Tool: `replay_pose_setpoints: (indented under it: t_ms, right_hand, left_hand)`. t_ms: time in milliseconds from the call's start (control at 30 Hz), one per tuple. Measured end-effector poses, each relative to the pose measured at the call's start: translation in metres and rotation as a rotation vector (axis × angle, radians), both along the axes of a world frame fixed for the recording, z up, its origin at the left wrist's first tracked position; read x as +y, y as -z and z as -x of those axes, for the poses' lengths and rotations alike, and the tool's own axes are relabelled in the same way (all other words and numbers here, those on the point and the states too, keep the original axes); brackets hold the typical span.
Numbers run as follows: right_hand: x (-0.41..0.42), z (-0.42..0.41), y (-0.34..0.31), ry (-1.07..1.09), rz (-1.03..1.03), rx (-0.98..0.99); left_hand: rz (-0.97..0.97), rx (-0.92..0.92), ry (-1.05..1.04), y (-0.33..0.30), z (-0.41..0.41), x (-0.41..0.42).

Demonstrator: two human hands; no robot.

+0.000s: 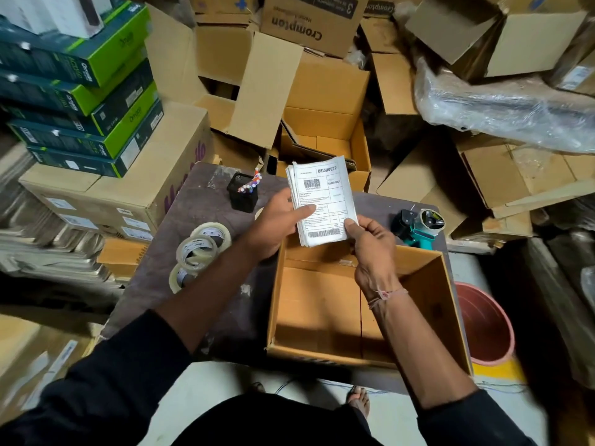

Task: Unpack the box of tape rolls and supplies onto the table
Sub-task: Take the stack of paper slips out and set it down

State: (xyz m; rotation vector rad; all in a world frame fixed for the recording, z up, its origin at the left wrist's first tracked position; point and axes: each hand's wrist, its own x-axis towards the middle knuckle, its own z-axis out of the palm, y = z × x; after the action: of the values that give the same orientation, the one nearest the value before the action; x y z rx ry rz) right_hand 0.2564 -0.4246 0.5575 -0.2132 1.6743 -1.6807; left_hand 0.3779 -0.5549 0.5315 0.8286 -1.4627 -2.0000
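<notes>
An open cardboard box (438, 284) stands on the dark table (206, 207), its inside bare as far as I can see. Above its far edge both hands hold a stack of white shipping labels (325, 194). My left hand (277, 223) grips the stack's left side with the thumb across the top sheet. My right hand (370, 243) pinches its lower right corner. Three clear tape rolls (198, 252) lie on the table's left part. A black and teal tape dispenser (418, 225) rests at the table's far right. A black mesh pen holder (243, 193) stands at the back.
Open and stacked cardboard boxes (325, 117) crowd the space behind the table. Green and dark product boxes (83, 101) are piled at the left. A plastic-wrapped bundle (502, 104) lies at the upper right. A reddish bucket (486, 323) stands on the floor right of the table.
</notes>
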Motion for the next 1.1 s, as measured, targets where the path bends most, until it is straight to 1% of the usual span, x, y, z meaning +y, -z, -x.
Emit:
replay_pose_setpoints:
  t_ms: [100, 267, 367, 433, 533, 600, 633, 800, 967, 1100]
  right_hand:
    - [-0.002, -0.002, -0.002, -0.02, -0.027, 0.1]
    - [-0.007, 0.001, -0.012, -0.064, 0.014, 0.324]
    - [-0.009, 0.001, -0.016, -0.094, 0.03, 0.357]
    - [-0.01, -0.001, -0.016, -0.098, 0.029, 0.37]
    - [-0.014, -0.002, -0.014, -0.092, 0.006, 0.397]
    - [-0.015, -0.001, -0.014, -0.07, -0.018, 0.408]
    - [-0.016, 0.001, -0.014, -0.058, -0.032, 0.415]
    - [-0.016, 0.006, -0.018, -0.022, -0.041, 0.39]
    - [-0.016, 0.007, -0.02, -0.078, -0.083, 0.425]
    - [-0.016, 0.005, -0.018, -0.097, -0.09, 0.447]
  left_hand:
    - [0.048, -0.008, -0.085, 0.003, 0.001, 0.0]
    - [0.126, -0.052, -0.075, 0.004, -0.008, -0.001]
    - [0.115, -0.025, -0.1, 0.001, -0.011, 0.001]
    - [0.078, 0.004, -0.103, 0.001, -0.012, 0.002]
    - [-0.071, 0.076, -0.068, -0.002, -0.011, 0.005]
    - [-0.163, 0.11, -0.097, -0.003, -0.014, 0.004]
    - [-0.18, 0.121, -0.109, -0.003, -0.015, 0.002]
    - [-0.025, 0.039, -0.17, 0.001, -0.017, -0.007]
    - [0.089, 0.031, -0.192, 0.002, -0.018, -0.004]
    - [0.107, 0.041, -0.218, 0.003, -0.016, -0.002]
